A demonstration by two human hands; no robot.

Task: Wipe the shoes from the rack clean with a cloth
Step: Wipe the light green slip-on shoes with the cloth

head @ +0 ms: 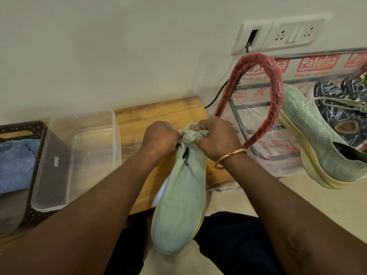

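Plain wall behind, low wooden board in front. Far left: brown basket cut off by the frame edge, blue cloth inside, partly hidden. Clear tub just beside it. Centre: left hand and right hand both curled tight on the bunched collar of the pale green shoe, toe toward lower frame, fingertips buried in fabric. Bare board above the hands. Right: plastic-wrapped rack, labels read "Patelsa", small print blurred. Matching shoe and dark shoes on it, cut off.
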